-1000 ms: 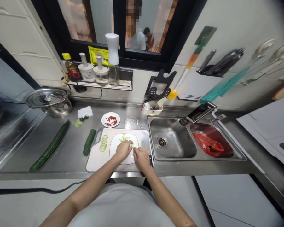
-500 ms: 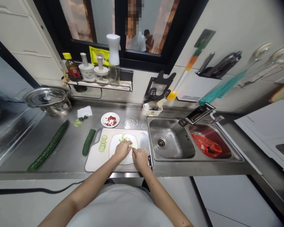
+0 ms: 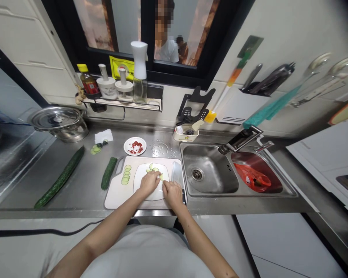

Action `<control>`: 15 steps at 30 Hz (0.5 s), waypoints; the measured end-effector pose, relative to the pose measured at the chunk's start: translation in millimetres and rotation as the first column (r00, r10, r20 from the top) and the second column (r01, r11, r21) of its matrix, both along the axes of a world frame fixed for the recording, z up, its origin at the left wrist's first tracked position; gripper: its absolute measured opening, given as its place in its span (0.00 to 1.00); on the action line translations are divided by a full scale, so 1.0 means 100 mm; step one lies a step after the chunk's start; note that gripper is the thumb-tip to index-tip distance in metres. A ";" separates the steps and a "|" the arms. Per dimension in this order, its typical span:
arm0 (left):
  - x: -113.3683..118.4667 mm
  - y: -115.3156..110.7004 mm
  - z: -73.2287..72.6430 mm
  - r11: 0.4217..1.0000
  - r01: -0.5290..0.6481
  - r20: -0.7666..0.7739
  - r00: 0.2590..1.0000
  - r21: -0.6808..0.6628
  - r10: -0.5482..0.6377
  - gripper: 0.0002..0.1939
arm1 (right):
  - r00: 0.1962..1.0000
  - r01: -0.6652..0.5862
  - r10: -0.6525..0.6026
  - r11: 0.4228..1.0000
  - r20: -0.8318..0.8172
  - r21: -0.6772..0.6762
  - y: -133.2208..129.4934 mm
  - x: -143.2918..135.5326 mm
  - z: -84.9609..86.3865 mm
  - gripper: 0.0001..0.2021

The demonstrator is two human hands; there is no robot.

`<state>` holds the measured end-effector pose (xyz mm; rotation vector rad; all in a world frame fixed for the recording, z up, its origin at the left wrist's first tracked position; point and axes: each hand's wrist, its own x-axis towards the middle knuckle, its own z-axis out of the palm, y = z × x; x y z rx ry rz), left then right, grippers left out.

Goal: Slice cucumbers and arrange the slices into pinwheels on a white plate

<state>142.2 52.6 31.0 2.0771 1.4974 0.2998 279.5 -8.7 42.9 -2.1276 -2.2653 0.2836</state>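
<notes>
My left hand (image 3: 150, 183) is over the white square plate (image 3: 139, 190), its thumb and fingers pinched on a pale green cucumber slice (image 3: 161, 176). Several more cucumber slices (image 3: 152, 168) lie along the far part of the plate. Beside it, at the plate's right edge, my right hand (image 3: 173, 193) is closed with curled fingers; what they hold, if anything, is hidden. The plate sits on a white cutting board (image 3: 116, 197). A knife (image 3: 177, 172) lies on the board's right side, its handle partly behind my right hand. A row of cucumber slices (image 3: 126, 175) overlaps at the board's left.
A cut cucumber (image 3: 109, 173) and a long cucumber (image 3: 60, 177) lie left of the board. Behind it stands a small plate (image 3: 126, 151) of chopped red pieces. A double sink (image 3: 210, 185) adjoins on the right, with a red bag (image 3: 253, 178) in one basin. A lidded pot (image 3: 72, 131) stands far left.
My right hand has drawn slightly away from the left and toward me. The left hand stays over the plate, and more of the slice at its fingertips shows.
</notes>
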 end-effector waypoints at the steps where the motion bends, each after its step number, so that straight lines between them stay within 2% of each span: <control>1: 0.00 0.00 0.00 1.000 -0.001 0.001 1.000 0.003 0.001 0.15 | 1.000 0.001 -0.001 1.000 0.002 0.000 -0.01 0.00 0.00 0.14; 15: 0.04 0.00 -0.03 1.000 0.019 -0.034 0.999 -0.001 -0.019 0.13 | 1.000 0.002 0.000 0.999 0.027 -0.052 0.04 -0.03 -0.02 0.15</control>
